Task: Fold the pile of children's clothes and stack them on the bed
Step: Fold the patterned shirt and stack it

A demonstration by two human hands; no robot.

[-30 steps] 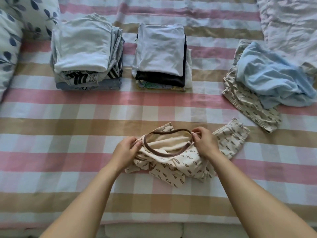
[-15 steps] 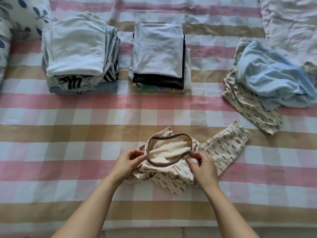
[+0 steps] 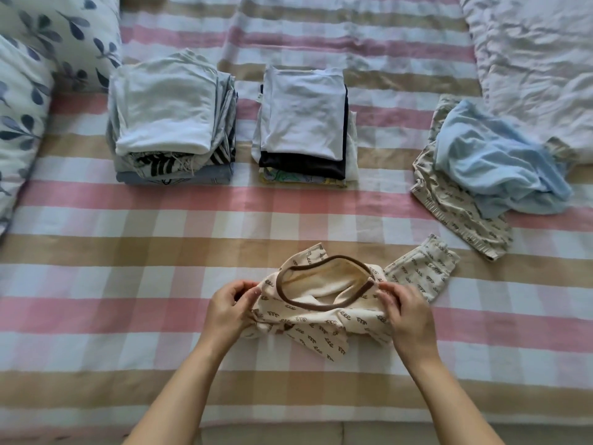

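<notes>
A cream patterned child's top (image 3: 321, 319) with a brown neckband lies crumpled on the checked bed sheet (image 3: 96, 284), one sleeve stretched to the right. My left hand (image 3: 229, 308) pinches its left shoulder and my right hand (image 3: 406, 313) pinches its right shoulder. Farther back stand two folded stacks: a left stack (image 3: 170, 120) topped by a white piece, and a middle stack (image 3: 305, 123) with a white piece over a dark one. At the right lies an unfolded pile: a light blue garment (image 3: 500, 165) on matching cream patterned trousers (image 3: 455, 216).
Leaf-printed pillows (image 3: 38, 59) fill the far left corner. A rumpled white duvet (image 3: 532, 59) covers the far right. The bed's front edge (image 3: 272, 431) runs along the bottom of the view.
Both hands have shifted outward from the neckband to the top's shoulders, and the neck opening now lies wider and flatter. The camera view has tilted slightly.
</notes>
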